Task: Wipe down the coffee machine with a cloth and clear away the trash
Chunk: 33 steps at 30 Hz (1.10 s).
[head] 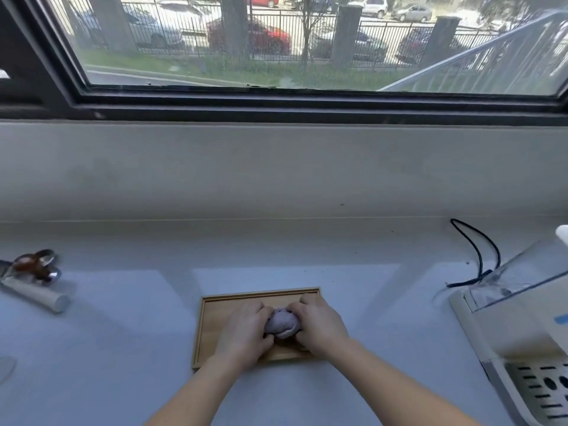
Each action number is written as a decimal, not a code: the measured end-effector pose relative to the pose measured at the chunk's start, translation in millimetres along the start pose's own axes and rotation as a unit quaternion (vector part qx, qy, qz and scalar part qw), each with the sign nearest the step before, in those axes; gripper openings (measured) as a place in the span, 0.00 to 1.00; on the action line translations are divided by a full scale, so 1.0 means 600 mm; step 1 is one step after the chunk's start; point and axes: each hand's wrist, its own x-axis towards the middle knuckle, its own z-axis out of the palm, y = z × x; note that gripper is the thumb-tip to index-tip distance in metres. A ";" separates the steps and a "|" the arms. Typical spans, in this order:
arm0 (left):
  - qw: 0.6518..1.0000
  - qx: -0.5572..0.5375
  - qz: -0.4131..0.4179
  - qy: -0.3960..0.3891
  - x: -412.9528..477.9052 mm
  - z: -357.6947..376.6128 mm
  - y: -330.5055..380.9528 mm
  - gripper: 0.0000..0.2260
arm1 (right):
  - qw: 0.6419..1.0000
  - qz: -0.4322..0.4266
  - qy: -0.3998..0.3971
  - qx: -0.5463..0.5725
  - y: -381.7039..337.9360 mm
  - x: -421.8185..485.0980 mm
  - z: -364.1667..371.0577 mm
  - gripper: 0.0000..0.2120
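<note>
On the counter point(123, 348) below the window, a bunched cloth point(282, 325) is held by the left hand point(242, 330) and the right hand point(319, 325) over a wooden tray point(212, 305), with the coffee machine point(519, 327) well off to the right, nearer the right hand.

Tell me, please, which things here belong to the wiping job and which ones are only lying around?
For the job: cloth, held between left hand and right hand; coffee machine.

Lying about: wooden tray, black cable, tools at left.

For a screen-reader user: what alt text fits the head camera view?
Both hands, left hand and right hand, bunch a grey cloth over a wooden tray on a white counter. A coffee machine sits at right, below a window.
</note>
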 end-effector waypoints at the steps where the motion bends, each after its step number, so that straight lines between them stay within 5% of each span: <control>1: 1.000 0.002 0.001 -0.001 0.001 0.000 0.000 0.16 | 1.000 0.000 -0.002 0.004 0.002 0.001 0.001 0.19; 13: 0.999 0.038 0.009 -0.033 0.004 -0.012 0.006 0.19 | 1.000 0.005 -0.009 0.004 0.000 0.001 0.000 0.19; 23: 0.999 0.033 -0.018 -0.028 -0.028 -0.049 0.023 0.31 | 0.999 0.017 -0.039 -0.015 0.000 -0.028 -0.033 0.35; 33: 0.998 0.064 -0.019 0.016 -0.042 -0.106 0.065 0.27 | 1.000 -0.001 0.025 -0.004 -0.017 -0.059 -0.077 0.28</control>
